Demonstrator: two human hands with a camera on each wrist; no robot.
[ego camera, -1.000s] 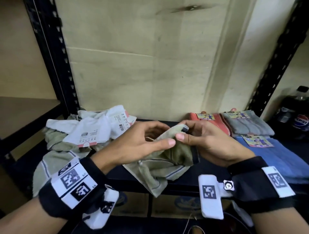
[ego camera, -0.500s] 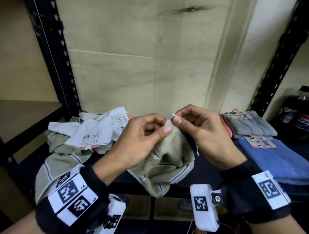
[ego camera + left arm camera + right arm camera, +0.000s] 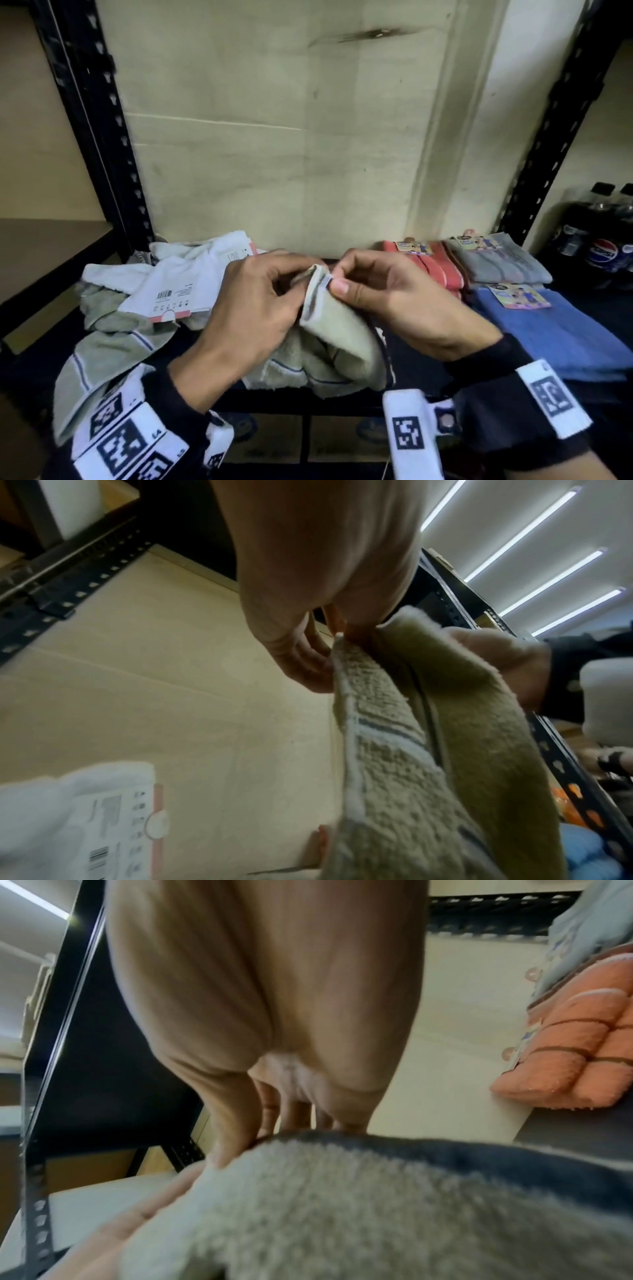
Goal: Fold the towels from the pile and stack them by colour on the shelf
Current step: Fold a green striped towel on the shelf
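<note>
Both hands hold up an olive-green towel [image 3: 339, 342] with thin blue stripes above the black shelf [image 3: 421, 383]. My left hand [image 3: 260, 308] pinches its top edge from the left, and my right hand [image 3: 383, 301] pinches the same corner from the right. The rest of the towel hangs down bunched onto the shelf. In the left wrist view the green towel [image 3: 411, 764] drapes from my fingers [image 3: 301, 658]. The right wrist view shows the towel [image 3: 342, 1218] close up below my palm. An unfolded pile [image 3: 144, 294] of white and green towels lies at the left.
Folded towels lie at the right of the shelf: a coral one [image 3: 428, 263], a grey one [image 3: 496, 260] and a blue one [image 3: 548, 329], each with a paper label. Black slotted uprights [image 3: 99, 137] frame the shelf. Dark soda bottles [image 3: 596, 240] stand at far right.
Both hands have lifted the green towel's corner higher and brought their fingertips together on its top edge. The towel now hangs more bunched beneath them.
</note>
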